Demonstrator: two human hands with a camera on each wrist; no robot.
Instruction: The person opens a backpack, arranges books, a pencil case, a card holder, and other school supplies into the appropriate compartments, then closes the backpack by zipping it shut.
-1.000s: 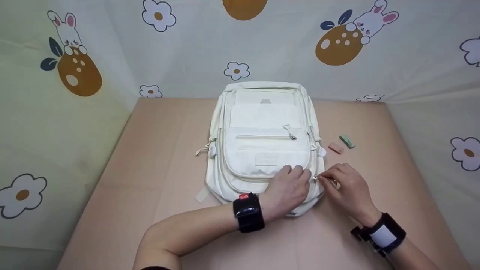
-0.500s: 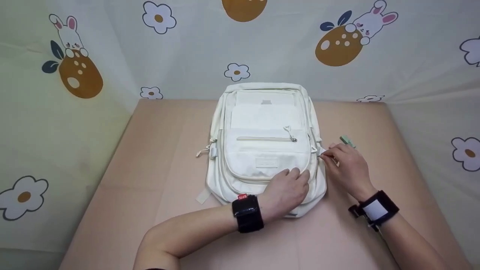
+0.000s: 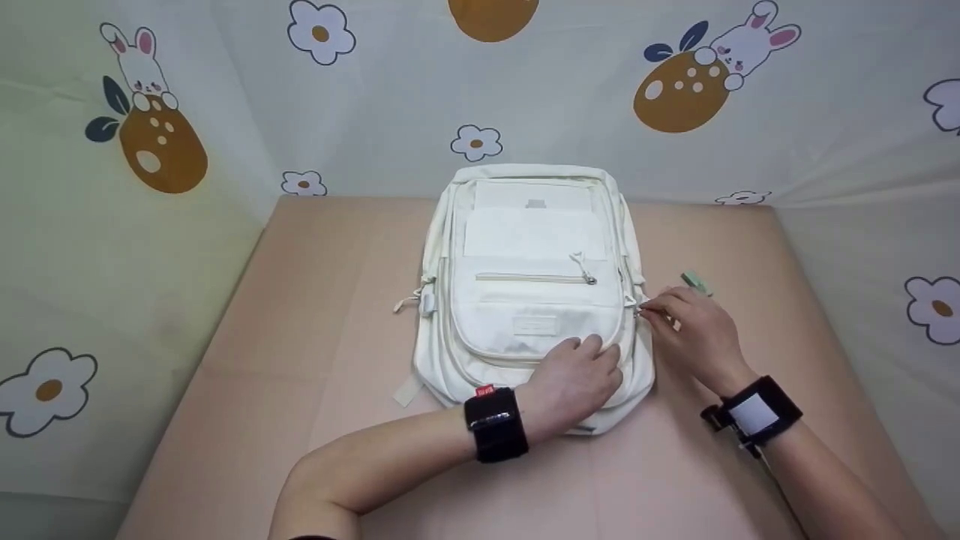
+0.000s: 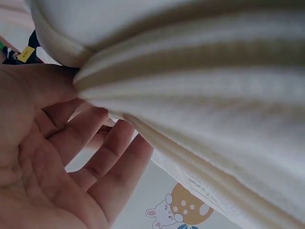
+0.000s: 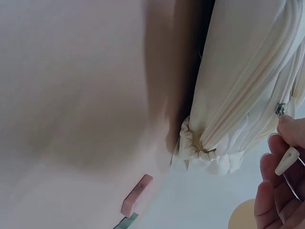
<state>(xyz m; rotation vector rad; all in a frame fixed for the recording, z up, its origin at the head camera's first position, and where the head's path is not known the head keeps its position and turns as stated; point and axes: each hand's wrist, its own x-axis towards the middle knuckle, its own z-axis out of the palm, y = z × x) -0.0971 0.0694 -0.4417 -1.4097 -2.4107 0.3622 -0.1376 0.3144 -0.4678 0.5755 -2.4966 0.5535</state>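
A cream backpack [image 3: 536, 232] lies front up on the table. My left hand [image 3: 574, 382] is at its lower right front; in the left wrist view that hand [image 4: 57, 148] pinches the bag's fabric edge between thumb and fingers. At the bag's right side, my right hand [image 3: 697, 330] pinches a zipper pull. The right wrist view shows the metal zipper slider [image 5: 280, 109] at the thumb tip, with the pull's pale cord loop [image 5: 287, 161] hanging over the fingers. Another zipper pull [image 3: 581, 266] lies on the front pocket.
A small green block [image 3: 695, 282] lies right of the bag, beyond my right hand. A pink block [image 5: 137, 194] beside it shows in the right wrist view. Patterned cloth [image 3: 390, 97] hangs around the pinkish tabletop [image 3: 337, 300]. A strap end [image 3: 407, 391] sticks out at lower left.
My right hand has moved up along the bag's right side with the zipper pull, then almost stopped. It now hides the pink block in the head view. My left hand has stayed in place.
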